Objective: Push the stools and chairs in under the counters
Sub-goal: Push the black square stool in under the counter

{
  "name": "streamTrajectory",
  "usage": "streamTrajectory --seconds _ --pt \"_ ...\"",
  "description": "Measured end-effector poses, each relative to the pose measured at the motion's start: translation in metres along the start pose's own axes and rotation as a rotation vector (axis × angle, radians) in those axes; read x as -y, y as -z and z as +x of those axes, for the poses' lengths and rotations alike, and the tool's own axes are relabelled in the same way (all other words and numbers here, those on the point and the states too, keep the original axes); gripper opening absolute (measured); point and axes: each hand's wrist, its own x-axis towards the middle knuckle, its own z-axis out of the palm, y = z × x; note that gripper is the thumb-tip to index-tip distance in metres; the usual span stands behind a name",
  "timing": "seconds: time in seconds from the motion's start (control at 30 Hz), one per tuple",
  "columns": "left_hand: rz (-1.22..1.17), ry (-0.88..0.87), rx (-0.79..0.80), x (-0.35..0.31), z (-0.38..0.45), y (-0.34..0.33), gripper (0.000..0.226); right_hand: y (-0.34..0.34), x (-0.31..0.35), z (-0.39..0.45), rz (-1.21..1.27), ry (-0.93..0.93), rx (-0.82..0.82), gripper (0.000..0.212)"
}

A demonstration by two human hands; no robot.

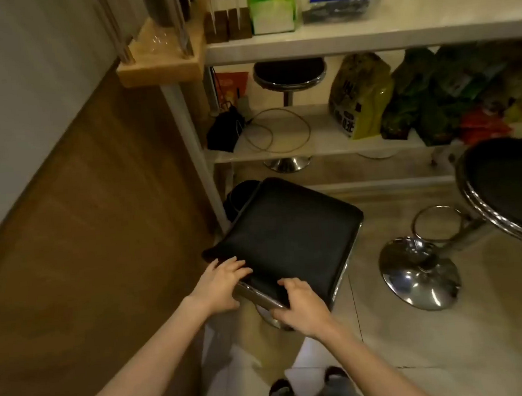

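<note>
A black square-seated stool [287, 236] with a chrome frame stands on the floor just in front of the white counter [366, 38], its far corner near the counter's leg. My left hand [221, 283] rests on the seat's near edge with the fingers laid over the cushion. My right hand [299, 307] grips the near chrome rim, fingers curled over the seat edge. A round black stool [509, 190] with a chrome base [418, 274] stands out on the right. Another round stool [290, 73] sits beyond the counter's shelves.
The counter's lower shelf [318, 145] holds green bags [361, 96], a black pouch and a looped cable. A wooden rack [161, 58] juts out at the counter's left end. A wooden wall panel runs along the left. My feet show at the bottom.
</note>
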Motion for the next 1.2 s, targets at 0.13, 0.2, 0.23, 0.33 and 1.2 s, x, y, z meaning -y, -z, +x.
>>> streamTrajectory --seconds 0.13,0.2,0.23,0.33,1.2 --pt "0.126 0.002 0.027 0.013 0.016 -0.009 0.072 -0.019 -0.002 0.005 -0.076 -0.081 -0.068 0.072" --pt "0.130 -0.013 0.041 0.017 0.026 -0.017 0.071 -0.030 -0.005 0.006 -0.148 -0.087 -0.071 0.071" --pt "0.137 -0.020 0.029 0.019 0.029 -0.019 0.070 -0.035 -0.005 0.006 -0.180 -0.078 -0.093 0.070" --pt "0.152 -0.024 -0.007 0.021 0.042 -0.031 0.065 -0.049 -0.009 0.015 -0.229 -0.100 -0.171 0.067" --pt "0.262 -0.078 -0.020 0.017 0.103 -0.016 0.070 -0.051 -0.031 0.063 -0.295 -0.106 -0.193 0.086"
